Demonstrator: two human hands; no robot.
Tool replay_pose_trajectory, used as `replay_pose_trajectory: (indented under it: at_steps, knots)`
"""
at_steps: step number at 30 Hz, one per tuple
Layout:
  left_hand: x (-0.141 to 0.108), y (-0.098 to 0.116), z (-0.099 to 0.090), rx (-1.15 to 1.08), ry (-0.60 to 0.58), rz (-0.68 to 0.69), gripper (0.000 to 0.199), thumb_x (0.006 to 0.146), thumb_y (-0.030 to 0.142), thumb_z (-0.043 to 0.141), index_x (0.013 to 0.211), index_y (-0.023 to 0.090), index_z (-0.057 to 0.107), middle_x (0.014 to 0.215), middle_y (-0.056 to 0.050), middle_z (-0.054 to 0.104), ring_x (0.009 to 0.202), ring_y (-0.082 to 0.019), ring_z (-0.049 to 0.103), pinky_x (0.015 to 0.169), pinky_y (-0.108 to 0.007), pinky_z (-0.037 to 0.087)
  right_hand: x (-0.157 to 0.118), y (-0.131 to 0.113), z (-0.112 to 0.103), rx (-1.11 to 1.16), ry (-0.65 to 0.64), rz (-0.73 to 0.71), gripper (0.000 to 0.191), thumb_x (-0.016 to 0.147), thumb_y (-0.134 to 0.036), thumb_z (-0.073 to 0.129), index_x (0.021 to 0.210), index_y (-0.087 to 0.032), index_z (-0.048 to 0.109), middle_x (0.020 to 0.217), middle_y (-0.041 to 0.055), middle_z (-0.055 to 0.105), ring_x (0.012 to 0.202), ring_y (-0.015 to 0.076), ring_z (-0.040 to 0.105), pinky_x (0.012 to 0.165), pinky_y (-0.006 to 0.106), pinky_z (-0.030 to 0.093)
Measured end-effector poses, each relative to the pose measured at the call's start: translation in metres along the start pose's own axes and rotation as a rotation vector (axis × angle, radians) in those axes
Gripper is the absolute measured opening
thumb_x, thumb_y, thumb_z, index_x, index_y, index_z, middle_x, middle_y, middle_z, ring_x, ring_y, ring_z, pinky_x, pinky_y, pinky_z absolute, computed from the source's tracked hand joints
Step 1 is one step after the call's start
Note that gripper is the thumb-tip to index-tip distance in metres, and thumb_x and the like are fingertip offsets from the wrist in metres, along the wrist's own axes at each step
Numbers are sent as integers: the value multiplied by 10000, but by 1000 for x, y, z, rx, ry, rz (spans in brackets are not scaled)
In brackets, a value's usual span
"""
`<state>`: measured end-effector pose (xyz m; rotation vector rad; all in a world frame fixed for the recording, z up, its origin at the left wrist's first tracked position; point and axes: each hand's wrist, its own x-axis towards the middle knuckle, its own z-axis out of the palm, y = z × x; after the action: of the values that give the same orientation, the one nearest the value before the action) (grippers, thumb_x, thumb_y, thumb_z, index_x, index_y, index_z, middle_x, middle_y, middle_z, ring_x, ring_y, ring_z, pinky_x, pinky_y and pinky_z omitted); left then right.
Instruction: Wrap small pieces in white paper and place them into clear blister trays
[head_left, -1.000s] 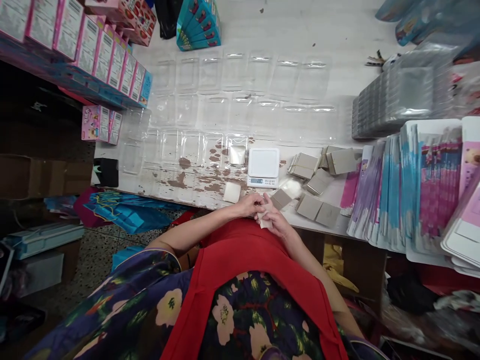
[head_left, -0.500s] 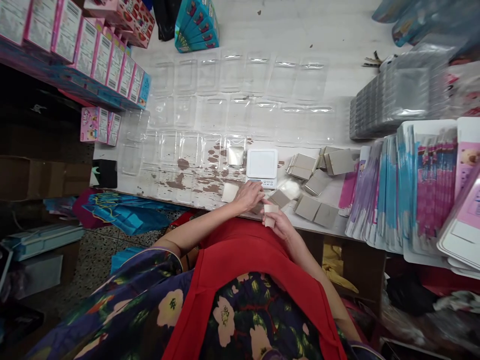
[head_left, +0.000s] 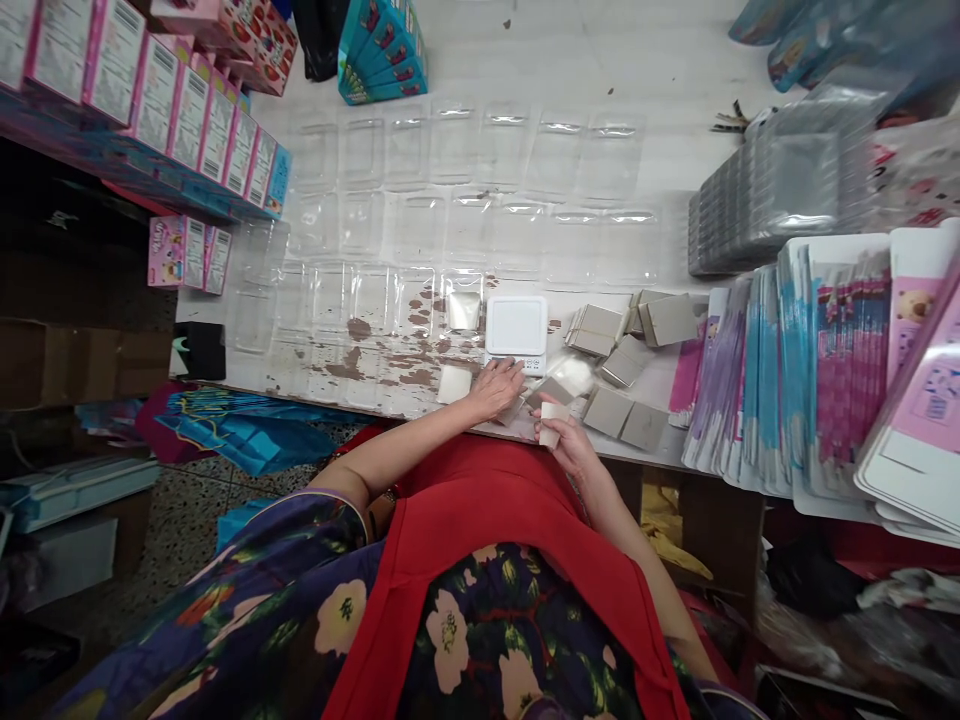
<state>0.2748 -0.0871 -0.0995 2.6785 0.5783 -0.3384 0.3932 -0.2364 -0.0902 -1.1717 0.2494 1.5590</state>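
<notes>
Off-white, the small flat piece [head_left: 551,418] sits just below centre, pinched in the right hand's [head_left: 574,447] fingers — probably light, stiffish, best held by its edges. The left hand [head_left: 495,389] meets the scale's [head_left: 517,326] lower edge — its grip I cannot tell.

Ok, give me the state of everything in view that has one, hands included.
Left hand, open, palm down
Right hand, closed on the white piece
White piece, held
Scale, flat on the table, display covered by the left hand
Clear trays, laid out in rows
Tray stack, nested
Grey cards, in piles
Table, paint worn in patches
</notes>
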Motion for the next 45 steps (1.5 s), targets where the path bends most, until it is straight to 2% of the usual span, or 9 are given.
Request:
replay_pose_trajectory:
  at_steps: [6, 11, 18, 26, 31, 35, 39, 41, 45]
  knots:
    - [-15, 5, -3, 35, 9, 31, 393, 984, 323, 269, 1100, 132, 592, 1268, -132, 585, 1081, -268, 509, 860, -419, 356, -3, -5, 3, -4, 6, -13, 569, 600, -134, 697, 1150, -235, 593, 790, -30, 676, 542, 97, 571, 512, 229, 531]
    - [-9, 4, 1, 76, 1, 9, 362, 977, 295, 283, 1073, 136, 593, 1408, -137, 475, 1145, -277, 481, 878, -419, 353, -3, -5, 2, -11, 7, -24, 565, 600, -138, 698, 1145, -241, 588, 778, -36, 677, 534, 93, 575, 507, 226, 531]
    - [-1, 3, 7, 34, 0, 3, 337, 966, 279, 313, 1075, 142, 601, 1459, -141, 418, 1216, -300, 446, 905, -442, 357, -3, -4, 0, 7, 25, -23, 569, 602, -132, 698, 1149, -240, 587, 773, -35, 681, 527, 96, 573, 495, 225, 525]
    - [10, 4, 3, -19, 11, -50, 344, 967, 287, 323, 1088, 118, 597, 1355, -147, 527, 1199, -291, 456, 933, -437, 353, -2, -3, 0, -18, 23, -31, 548, 590, -140, 694, 1119, -245, 600, 803, -29, 678, 564, 95, 584, 503, 210, 512]
    - [-6, 19, -15, -190, 104, -61, 314, 949, 305, 389, 1152, 161, 579, 1290, -119, 562, 1166, -257, 471, 964, -420, 367, -1, -4, 2, -40, -25, 13, 534, 559, -101, 664, 1071, -248, 628, 832, -33, 671, 605, 103, 580, 564, 234, 522]
    - [-15, 31, -20, -451, 37, 37, 421, 907, 388, 479, 1280, 196, 516, 1288, -99, 543, 1156, -228, 475, 989, -385, 378, 1, 2, 2, -100, -160, 51, 332, 551, -81, 619, 851, -212, 671, 699, -35, 644, 632, 113, 578, 620, 239, 503]
    - [-13, 32, -11, -617, -83, 86, 243, 904, 330, 485, 1027, 200, 649, 1033, -47, 649, 994, -189, 549, 929, -337, 395, 0, 9, 6, -160, -269, 89, 198, 571, -85, 604, 725, -197, 658, 642, -23, 644, 603, 115, 570, 593, 229, 480]
    - [-13, 31, -7, -638, -73, 89, 199, 901, 290, 488, 920, 184, 655, 944, -36, 653, 921, -172, 553, 896, -313, 396, -2, 10, 8, -141, -284, 97, 206, 565, -80, 619, 729, -199, 654, 636, -23, 648, 584, 114, 570, 580, 227, 478]
    - [-17, 33, -9, -556, -6, 112, 208, 920, 280, 464, 903, 180, 646, 960, -56, 636, 925, -178, 519, 864, -297, 392, -4, 9, 10, -100, -299, 98, 226, 573, -76, 633, 758, -205, 648, 636, -21, 654, 579, 120, 583, 576, 229, 488]
